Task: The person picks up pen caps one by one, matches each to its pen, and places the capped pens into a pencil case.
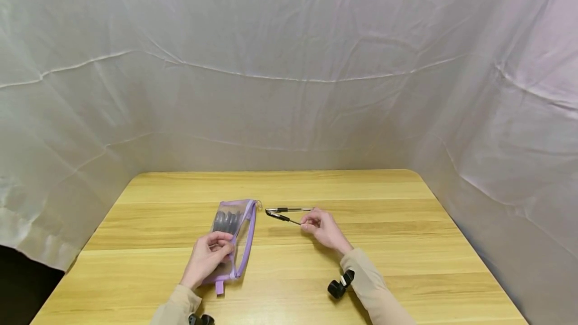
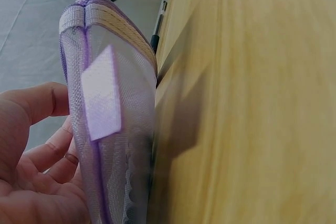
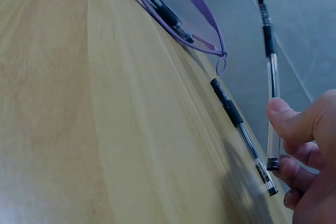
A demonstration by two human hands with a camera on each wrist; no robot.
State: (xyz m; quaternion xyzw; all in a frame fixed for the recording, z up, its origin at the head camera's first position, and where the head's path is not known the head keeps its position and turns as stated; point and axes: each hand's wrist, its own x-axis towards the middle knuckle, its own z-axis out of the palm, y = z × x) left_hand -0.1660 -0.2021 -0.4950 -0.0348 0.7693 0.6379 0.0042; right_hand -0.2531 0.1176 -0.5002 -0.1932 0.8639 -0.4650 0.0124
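Note:
A see-through mesh zipper pouch (image 1: 246, 250) with purple edging lies on the table, its mouth gaping toward the right. My left hand (image 1: 205, 259) pinches the pouch's near upper edge between thumb and fingers. Through the mesh show dark rounded, ridged shapes (image 1: 227, 220), and the right wrist view shows a black-gripped pen (image 3: 169, 18) inside. My right hand (image 1: 326, 228) pinches a clear-barrelled black gel pen (image 3: 270, 40) near its rear end, raised above the table with its capped tip toward the pouch. A second similar pen (image 3: 233, 111) lies on the table just beyond it.
The wooden table (image 1: 384, 275) has light grain and rounded far corners. Grey fabric sheeting (image 1: 289, 114) hangs behind it and at both sides. A small ring (image 1: 259, 204) hangs at the pouch's far corner, and a purple tab (image 1: 219, 287) sticks out at its near end.

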